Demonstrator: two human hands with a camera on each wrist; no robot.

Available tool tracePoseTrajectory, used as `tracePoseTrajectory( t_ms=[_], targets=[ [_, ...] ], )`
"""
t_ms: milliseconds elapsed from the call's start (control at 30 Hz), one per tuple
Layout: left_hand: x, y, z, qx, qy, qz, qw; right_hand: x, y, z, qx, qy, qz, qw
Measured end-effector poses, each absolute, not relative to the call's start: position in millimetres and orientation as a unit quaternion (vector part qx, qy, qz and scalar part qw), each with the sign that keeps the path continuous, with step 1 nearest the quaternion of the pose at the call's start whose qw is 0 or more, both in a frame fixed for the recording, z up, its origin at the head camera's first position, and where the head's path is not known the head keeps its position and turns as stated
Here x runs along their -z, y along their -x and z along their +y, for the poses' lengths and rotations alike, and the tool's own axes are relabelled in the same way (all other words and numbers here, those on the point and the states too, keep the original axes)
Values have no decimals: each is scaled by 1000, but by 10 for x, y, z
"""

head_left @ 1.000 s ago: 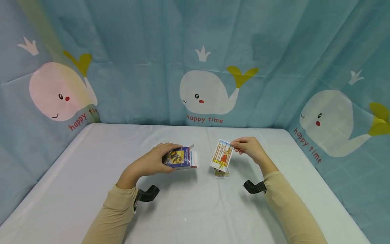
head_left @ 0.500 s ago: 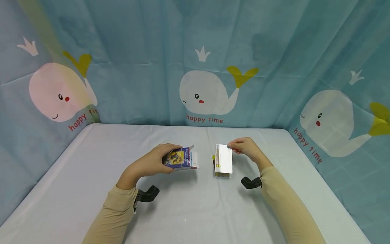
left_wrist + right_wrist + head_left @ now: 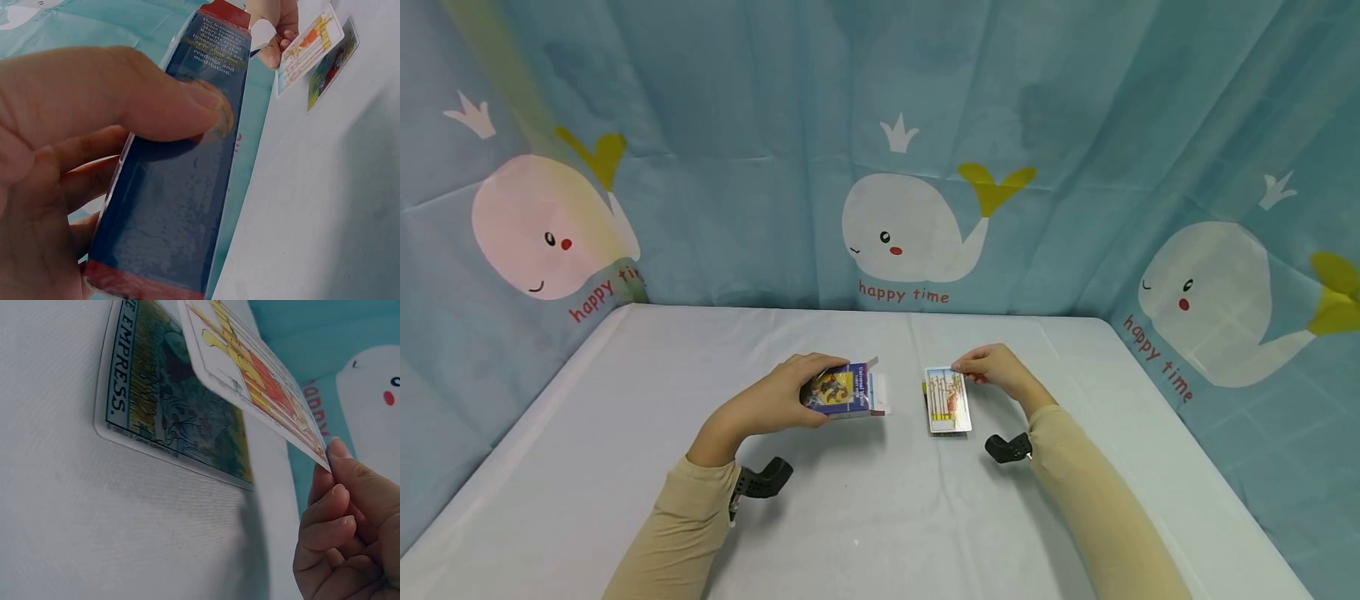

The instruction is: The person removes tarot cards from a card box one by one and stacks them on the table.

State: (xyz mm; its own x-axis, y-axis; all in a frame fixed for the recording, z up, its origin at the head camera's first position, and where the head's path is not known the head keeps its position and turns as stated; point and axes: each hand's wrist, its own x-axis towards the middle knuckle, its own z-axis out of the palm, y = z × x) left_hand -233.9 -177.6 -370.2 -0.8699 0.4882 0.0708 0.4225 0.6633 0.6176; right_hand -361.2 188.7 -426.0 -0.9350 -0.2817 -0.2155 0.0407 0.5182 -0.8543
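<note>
My left hand (image 3: 782,393) grips a blue tarot card box (image 3: 841,390), thumb on one narrow side and fingers round the other. The box's end flap (image 3: 880,392) stands open toward the right. With thumb and fingertips, my right hand (image 3: 996,371) pinches a corner of a tarot card (image 3: 946,400) showing tall staffs and a red-robed figure. This card is tilted just above another one, the Empress card (image 3: 169,400), which lies face up on the table. In the head view the upper card hides most of the Empress card.
A white cloth (image 3: 865,508) covers the table. Behind it hangs a blue curtain (image 3: 737,225) printed with whales. Each wrist wears a black camera mount, the left one (image 3: 763,477) and the right one (image 3: 1007,448).
My right hand has moved slightly left and down, bringing the pinched card lower over the Empress card. The card's tilt has changed. My left hand and the box stay in place.
</note>
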Motion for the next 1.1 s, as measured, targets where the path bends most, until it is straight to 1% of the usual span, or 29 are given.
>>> tracePoseTrajectory(
  t_ms=[133, 367, 700, 1100],
  targets=[
    [3706, 2339, -1773, -323, -248, 912, 52, 4297, 3620, 1870, 485, 54, 856, 171],
    [3701, 2332, -1768, -324, -247, 912, 53, 4356, 3635, 1865, 484, 55, 856, 173],
    [3716, 2339, -1759, -324, -251, 911, 55, 4394, 3632, 1834, 489, 33, 854, 175],
    [3720, 2336, -1751, -328, -249, 910, 58, 4416, 3631, 1765, 460, 25, 872, 164]
  ],
)
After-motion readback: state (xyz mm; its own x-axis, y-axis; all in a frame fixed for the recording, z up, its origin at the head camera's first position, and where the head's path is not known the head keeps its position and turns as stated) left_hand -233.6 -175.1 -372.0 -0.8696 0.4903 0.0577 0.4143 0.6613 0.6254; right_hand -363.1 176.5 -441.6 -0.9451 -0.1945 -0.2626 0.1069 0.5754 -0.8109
